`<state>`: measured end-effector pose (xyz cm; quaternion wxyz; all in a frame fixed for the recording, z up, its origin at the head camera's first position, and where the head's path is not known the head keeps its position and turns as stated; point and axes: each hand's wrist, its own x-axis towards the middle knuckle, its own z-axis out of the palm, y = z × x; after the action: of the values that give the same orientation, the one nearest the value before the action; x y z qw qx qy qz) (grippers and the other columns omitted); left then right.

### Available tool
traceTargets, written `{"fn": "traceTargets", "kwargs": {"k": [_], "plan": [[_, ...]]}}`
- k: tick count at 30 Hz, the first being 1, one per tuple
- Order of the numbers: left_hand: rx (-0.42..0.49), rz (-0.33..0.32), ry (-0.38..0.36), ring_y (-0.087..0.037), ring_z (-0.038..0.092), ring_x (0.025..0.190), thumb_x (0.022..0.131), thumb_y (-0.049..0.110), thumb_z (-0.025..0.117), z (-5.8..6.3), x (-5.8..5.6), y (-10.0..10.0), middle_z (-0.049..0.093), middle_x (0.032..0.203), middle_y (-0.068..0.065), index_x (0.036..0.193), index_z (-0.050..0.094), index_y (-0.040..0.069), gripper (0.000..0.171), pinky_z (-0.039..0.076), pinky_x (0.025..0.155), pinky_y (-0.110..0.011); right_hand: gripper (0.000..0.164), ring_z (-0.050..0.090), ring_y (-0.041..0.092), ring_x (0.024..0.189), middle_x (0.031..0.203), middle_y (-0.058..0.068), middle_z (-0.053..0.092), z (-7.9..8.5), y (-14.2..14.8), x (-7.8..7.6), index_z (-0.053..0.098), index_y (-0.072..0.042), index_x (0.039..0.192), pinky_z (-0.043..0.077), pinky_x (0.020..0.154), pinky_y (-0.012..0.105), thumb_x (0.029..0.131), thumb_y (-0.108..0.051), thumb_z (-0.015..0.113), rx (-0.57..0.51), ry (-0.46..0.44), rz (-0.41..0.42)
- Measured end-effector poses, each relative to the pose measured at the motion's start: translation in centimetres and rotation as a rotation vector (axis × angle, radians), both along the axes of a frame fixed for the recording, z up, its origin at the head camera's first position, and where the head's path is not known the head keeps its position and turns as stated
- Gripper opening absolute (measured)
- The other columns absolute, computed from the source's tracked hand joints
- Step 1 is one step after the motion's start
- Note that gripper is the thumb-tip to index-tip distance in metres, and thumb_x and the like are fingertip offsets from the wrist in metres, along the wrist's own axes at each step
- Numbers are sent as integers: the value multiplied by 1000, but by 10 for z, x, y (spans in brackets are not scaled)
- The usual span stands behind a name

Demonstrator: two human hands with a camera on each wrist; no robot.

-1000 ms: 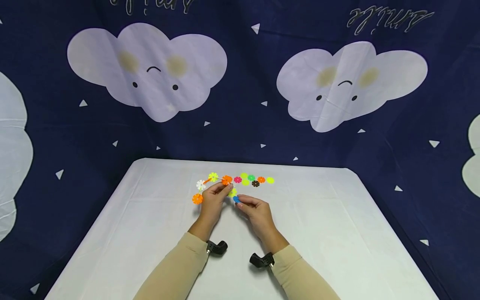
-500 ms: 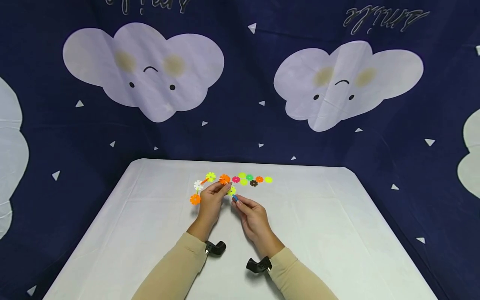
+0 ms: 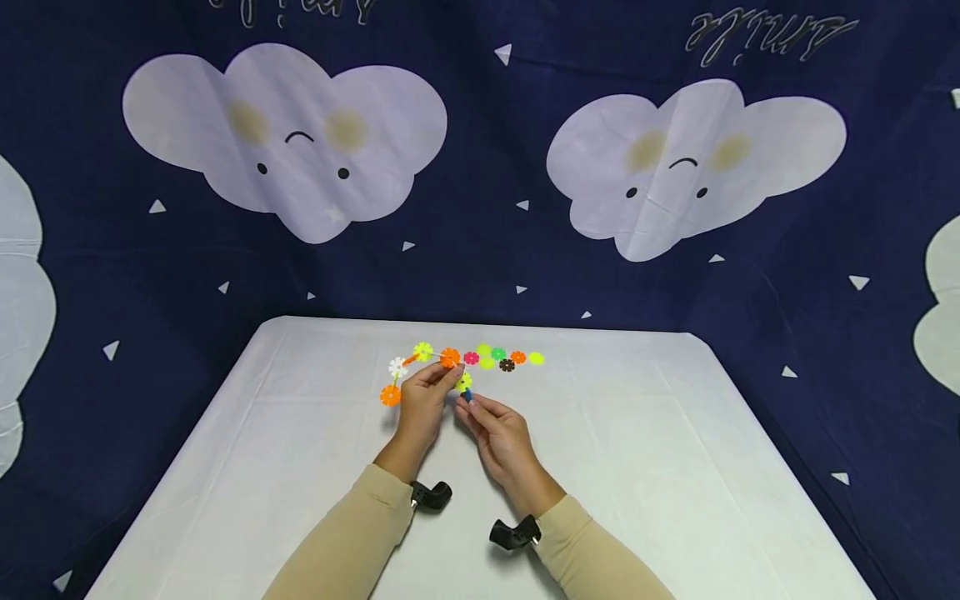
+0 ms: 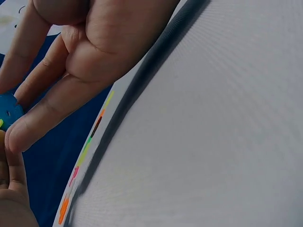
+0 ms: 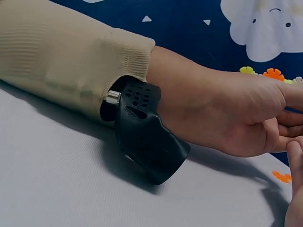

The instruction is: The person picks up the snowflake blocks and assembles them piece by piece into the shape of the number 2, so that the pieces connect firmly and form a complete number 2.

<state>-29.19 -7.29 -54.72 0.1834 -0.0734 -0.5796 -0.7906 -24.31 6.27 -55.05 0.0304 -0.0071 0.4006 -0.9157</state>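
Between thumb and fingers my left hand [image 3: 423,407] pinches a linked chain of notched plastic discs near its yellow disc [image 3: 463,382]. That chain runs up and left through an orange disc [image 3: 450,357], another yellow disc [image 3: 423,351] and a white disc [image 3: 397,367] to an orange end disc [image 3: 391,395]. My right hand [image 3: 508,442] pinches a blue disc [image 3: 468,395], turned nearly edge-on, right at the lower edge of the yellow disc. In the left wrist view, the blue disc [image 4: 10,111] shows among the right hand's fingers; a yellow bit lies against it.
Several loose discs lie in a row near the table's far edge, among them a pink one [image 3: 471,357], a green one [image 3: 498,354] and a black one [image 3: 507,365]. Behind the white table [image 3: 637,467] hangs a dark blue cloth [image 3: 495,150] with clouds.
My right hand has shifted left and turned, bringing the blue disc from face-on and apart to edge-on against the yellow disc. The left hand keeps its hold, nearly still.
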Motion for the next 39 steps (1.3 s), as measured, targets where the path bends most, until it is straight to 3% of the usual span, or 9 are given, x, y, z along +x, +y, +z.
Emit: {"fn": "traceTargets", "kwargs": {"k": [6, 13, 22, 31, 39], "plan": [[-15, -15, 2, -16, 70, 84, 91, 8, 85, 1, 0, 0, 77, 92, -11, 101, 77, -10, 22, 58, 78, -25, 27, 75, 26, 102, 109, 26, 73, -2, 0, 0, 59, 23, 127, 54, 98, 38, 101, 16, 59, 38, 16, -22], [-44, -21, -34, -15, 68, 79, 92, 5, 83, 5, 1, 0, 76, 89, -7, 106, 76, -11, 22, 57, 73, -25, 24, 75, 26, 102, 109, 26, 73, -6, 0, -1, 65, 20, 123, 56, 96, 37, 100, 17, 61, 55, 71, -39], [-68, -116, -66, -19, 72, 77, 93, 13, 85, 4, -2, -6, 77, 90, -8, 104, 78, -8, 24, 58, 73, -28, 28, 76, 25, 98, 108, 31, 72, -9, 0, -1, 58, 26, 125, 57, 95, 41, 97, 20, 61, 141, 136, -105], [-67, -166, -68, -18, 70, 80, 91, 11, 86, 5, -3, -8, 77, 89, -7, 105, 78, -9, 26, 58, 72, -27, 25, 76, 24, 98, 109, 31, 72, -12, 3, -1, 65, 22, 120, 57, 93, 40, 96, 17, 67, 294, 232, -115], [-126, -114, -59, -18, 69, 84, 93, 14, 85, 2, -1, -8, 77, 92, -7, 105, 80, -5, 23, 57, 74, -25, 25, 75, 24, 99, 109, 30, 72, -11, 2, 0, 67, 21, 120, 58, 93, 40, 96, 15, 68, 333, 261, -103]]}}
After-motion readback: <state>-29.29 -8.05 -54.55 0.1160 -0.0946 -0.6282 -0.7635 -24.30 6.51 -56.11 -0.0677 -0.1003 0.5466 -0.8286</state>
